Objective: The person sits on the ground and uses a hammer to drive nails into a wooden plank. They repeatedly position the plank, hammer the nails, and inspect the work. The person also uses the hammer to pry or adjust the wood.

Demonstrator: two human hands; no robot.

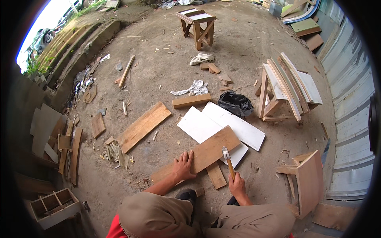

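A long brown board [216,148] slants across the ground in front of my knees. Flat on its near left part lies my left hand [184,165], fingers spread. My right hand [237,185] is wrapped round the wooden handle of a hammer [226,154], whose metal head is up by the board's right part; whether it touches the board I cannot tell. Under the board's far end are two white panels [242,127], overlapping each other. A shorter wood piece [216,175] sticks out from beneath the board on the near side.
Another plank [145,126] and a wood block [192,101] lie beyond the board, near a black plastic bag [235,104]. Wooden frames [283,89] and a small cabinet-like piece [309,184] stand at right by a metal wall [349,131]. Far ahead is a stool [197,27]; a compartmented box [55,208] is at left.
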